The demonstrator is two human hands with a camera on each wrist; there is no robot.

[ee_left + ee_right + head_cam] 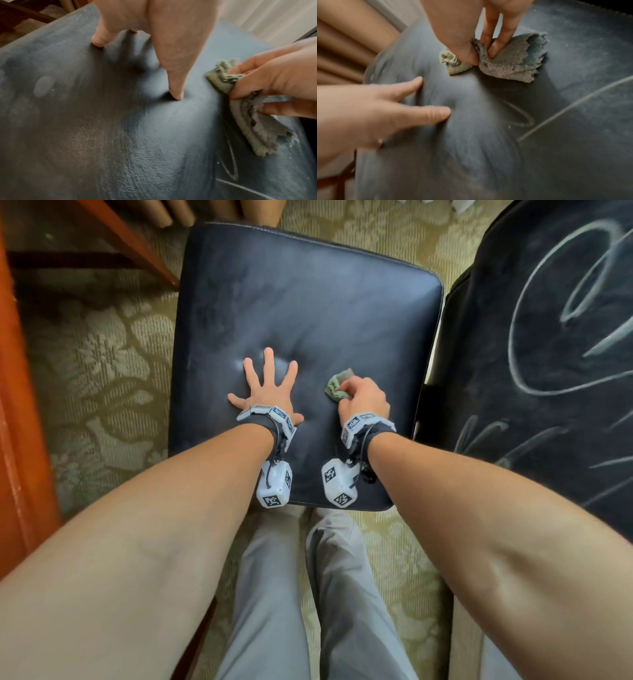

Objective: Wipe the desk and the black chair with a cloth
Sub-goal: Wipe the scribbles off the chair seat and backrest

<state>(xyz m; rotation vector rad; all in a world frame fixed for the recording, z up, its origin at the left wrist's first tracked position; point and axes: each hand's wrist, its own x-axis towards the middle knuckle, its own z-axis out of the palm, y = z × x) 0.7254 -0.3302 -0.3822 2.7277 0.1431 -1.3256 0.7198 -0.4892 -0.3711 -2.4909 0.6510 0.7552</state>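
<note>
The black chair seat [308,302] fills the middle of the head view, dusty and dull. My left hand [267,386] lies flat on it with fingers spread, pressing into the cushion; its fingertips [176,94] dent the leather. To its right my right hand [363,398] pinches a crumpled grey-green cloth [337,386] against the seat. In the right wrist view the cloth [510,62] is held between thumb and fingers [494,50], with the left hand [385,108] beside it. The left wrist view shows the cloth [254,121] hanging from the right hand [278,81].
A black chair back [548,354] with pale chalky scribbles stands at the right. A reddish wooden desk edge [20,405] and leg [130,244] are at the left. Patterned carpet [102,354] surrounds the chair. My grey-trousered legs [308,594] stand at the seat's near edge.
</note>
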